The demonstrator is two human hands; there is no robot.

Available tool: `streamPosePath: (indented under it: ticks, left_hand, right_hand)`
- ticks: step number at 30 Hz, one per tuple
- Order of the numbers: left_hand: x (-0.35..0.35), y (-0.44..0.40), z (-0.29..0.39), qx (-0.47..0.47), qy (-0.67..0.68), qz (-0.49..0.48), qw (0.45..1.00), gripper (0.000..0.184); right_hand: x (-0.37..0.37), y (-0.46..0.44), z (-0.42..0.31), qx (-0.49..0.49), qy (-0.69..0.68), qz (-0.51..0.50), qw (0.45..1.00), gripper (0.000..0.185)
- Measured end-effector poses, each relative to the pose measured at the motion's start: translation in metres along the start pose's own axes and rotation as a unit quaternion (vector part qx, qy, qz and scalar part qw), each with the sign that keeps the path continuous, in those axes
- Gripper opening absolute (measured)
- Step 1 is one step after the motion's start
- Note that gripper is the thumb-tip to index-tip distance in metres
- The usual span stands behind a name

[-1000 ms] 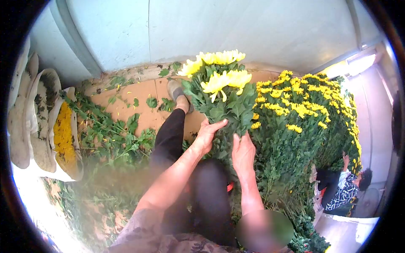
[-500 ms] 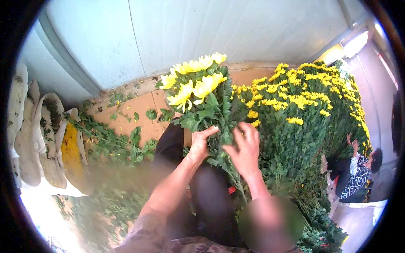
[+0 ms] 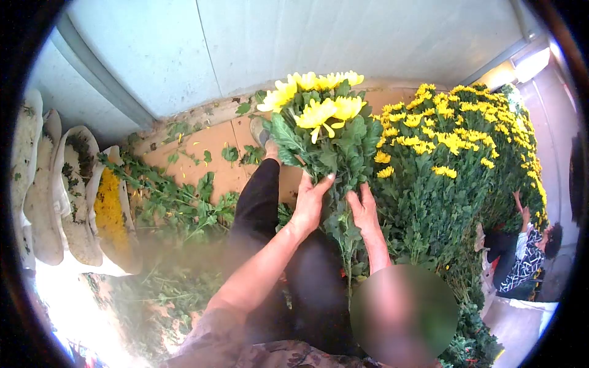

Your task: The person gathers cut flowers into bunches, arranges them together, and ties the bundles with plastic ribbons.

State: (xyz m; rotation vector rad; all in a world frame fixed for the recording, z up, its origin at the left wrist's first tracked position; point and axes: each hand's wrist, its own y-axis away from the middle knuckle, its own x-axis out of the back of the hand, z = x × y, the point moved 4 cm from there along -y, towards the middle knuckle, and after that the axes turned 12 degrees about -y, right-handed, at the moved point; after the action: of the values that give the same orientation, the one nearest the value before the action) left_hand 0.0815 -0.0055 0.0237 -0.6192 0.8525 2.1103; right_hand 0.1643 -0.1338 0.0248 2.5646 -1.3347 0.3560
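The left hand (image 3: 310, 199) is clamped round the leafy stems of a bunch of yellow flowers (image 3: 334, 144), its thumb lying across the front; the right hand (image 3: 365, 211) is beside it at the bunch's right edge, thumb and fingers pointing up, and whether those fingers close on a stem cannot be told. The bunch stands upright over the person's knees, blooms at the top, stems trailing down between the forearms. Largest around it is a pale wall (image 3: 276, 43) across the far side. To the right spreads a big bank of yellow flowers (image 3: 429, 196), heads massed above dense green stalks. Brown floor (image 3: 215, 162) shows between wall and person, and loose cut greenery (image 3: 178, 205) lies over it on the left. Beyond that, at the far left, pale sacks (image 3: 44, 205) stand in a row, the nearest with yellow contents (image 3: 111, 205). At the far right, a co-worker (image 3: 518, 264) in a patterned top reaches toward the bank. Smallest is a grey shoe (image 3: 259, 130), at the end of a dark trouser leg (image 3: 257, 202).
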Motion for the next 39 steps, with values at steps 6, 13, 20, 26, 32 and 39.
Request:
streamPosePath:
  ticks: [6, 13, 20, 26, 32, 39]
  left_hand:
    - [-0.005, 0.001, 0.003, 0.101, -0.087, -0.104, 0.986, 0.067]
    - [0.029, 0.024, -0.004, 0.111, -0.124, 0.033, 0.986, 0.037]
    - [0.088, 0.089, 0.039, -0.006, -0.092, 0.002, 0.996, 0.072]
    - [0.105, 0.061, 0.025, 0.011, -0.08, -0.124, 0.989, 0.088]
    - [0.111, 0.043, -0.005, -0.11, 0.231, -0.054, 0.965, 0.094]
    - [0.131, 0.042, 0.006, -0.013, -0.116, -0.083, 0.99, 0.098]
  right_hand:
    - [0.002, 0.015, -0.039, -0.069, 0.021, -0.029, 0.997, 0.056]
    - [-0.022, 0.054, -0.069, 0.058, 0.216, -0.107, 0.969, 0.076]
    - [0.098, 0.087, 0.089, -0.083, 0.211, 0.029, 0.974, 0.069]
    - [0.09, 0.132, 0.283, -0.055, 0.558, -0.083, 0.824, 0.078]
    - [0.109, 0.07, 0.261, -0.091, 0.564, -0.018, 0.821, 0.073]
    - [0.173, -0.034, 0.164, -0.094, 0.342, 0.149, 0.923, 0.066]
